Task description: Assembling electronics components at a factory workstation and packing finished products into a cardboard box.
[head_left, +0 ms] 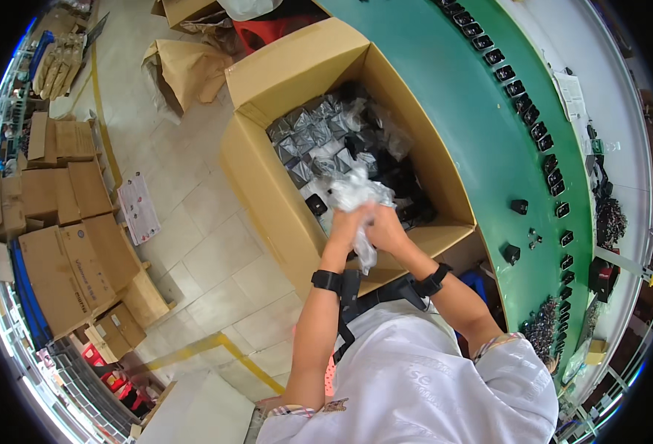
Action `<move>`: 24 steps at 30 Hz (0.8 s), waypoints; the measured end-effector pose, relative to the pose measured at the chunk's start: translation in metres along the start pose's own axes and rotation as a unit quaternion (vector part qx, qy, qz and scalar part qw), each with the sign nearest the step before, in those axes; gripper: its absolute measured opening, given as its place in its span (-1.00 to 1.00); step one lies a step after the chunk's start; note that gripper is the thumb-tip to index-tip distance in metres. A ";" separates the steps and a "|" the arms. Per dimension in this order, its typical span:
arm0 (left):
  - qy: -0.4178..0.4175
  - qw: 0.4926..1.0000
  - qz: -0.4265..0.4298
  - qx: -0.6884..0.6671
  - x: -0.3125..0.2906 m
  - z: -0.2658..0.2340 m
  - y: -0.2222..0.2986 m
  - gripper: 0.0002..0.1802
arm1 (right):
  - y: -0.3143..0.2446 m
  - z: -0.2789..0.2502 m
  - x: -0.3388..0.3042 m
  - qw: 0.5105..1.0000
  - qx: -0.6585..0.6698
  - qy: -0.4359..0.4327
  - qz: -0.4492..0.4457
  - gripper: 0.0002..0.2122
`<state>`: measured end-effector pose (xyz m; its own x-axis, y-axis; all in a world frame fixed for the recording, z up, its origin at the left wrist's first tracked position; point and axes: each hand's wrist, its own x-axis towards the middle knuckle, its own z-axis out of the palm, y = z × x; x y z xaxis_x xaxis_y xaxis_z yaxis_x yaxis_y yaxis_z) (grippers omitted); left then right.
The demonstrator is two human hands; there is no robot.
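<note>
A large open cardboard box (267, 214) stands in front of me, holding many small dark items (304, 137) in clear plastic wrapping. Over its near end, my left hand (349, 223) and my right hand (386, 226) are close together, both closed on a crumpled clear plastic bag (360, 189). Part of the plastic hangs down below the hands. The fingers are slightly blurred, and whether anything is inside the plastic cannot be made out. A black unwrapped piece (316, 205) lies in the box beside my left hand.
A green worktable (459, 111) curves along the right, bearing a row of small black parts (522, 102) and a few loose ones (519, 206). On the left floor are stacked cartons (75, 266) and a printed sheet (139, 209). A brown paper sack (190, 70) stands beyond the box.
</note>
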<state>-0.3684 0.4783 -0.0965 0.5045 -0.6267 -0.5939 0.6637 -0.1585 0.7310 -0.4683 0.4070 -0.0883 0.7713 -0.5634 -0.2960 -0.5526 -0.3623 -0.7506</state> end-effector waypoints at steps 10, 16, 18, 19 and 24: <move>0.125 0.961 -0.041 -0.243 -0.010 -0.009 -0.011 -0.73 | -0.067 -0.063 -0.033 0.972 -0.112 -0.037 -0.203 -0.19; 0.063 0.988 -0.012 -0.141 -0.010 -0.004 -0.040 -0.71 | -0.048 -0.047 0.002 0.958 -0.169 -0.153 -0.173 -0.09; 0.045 0.993 -0.001 -0.109 -0.009 -0.003 -0.047 -0.70 | -0.048 -0.042 0.010 0.966 -0.141 -0.177 -0.129 -0.28; 0.041 0.993 -0.004 -0.109 -0.012 0.008 -0.042 -0.70 | -0.034 -0.039 0.014 0.966 -0.142 -0.174 -0.124 -0.28; 0.118 0.976 0.003 -0.181 -0.024 0.053 -0.019 -0.67 | -0.010 -0.025 0.031 0.992 -0.093 0.003 -0.090 -0.82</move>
<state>-0.4225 0.4564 -0.0782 0.5931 -0.4271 -0.6825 0.7909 0.1504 0.5932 -0.4467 0.3751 -0.0753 0.8614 -0.4809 -0.1634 -0.4552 -0.5882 -0.6685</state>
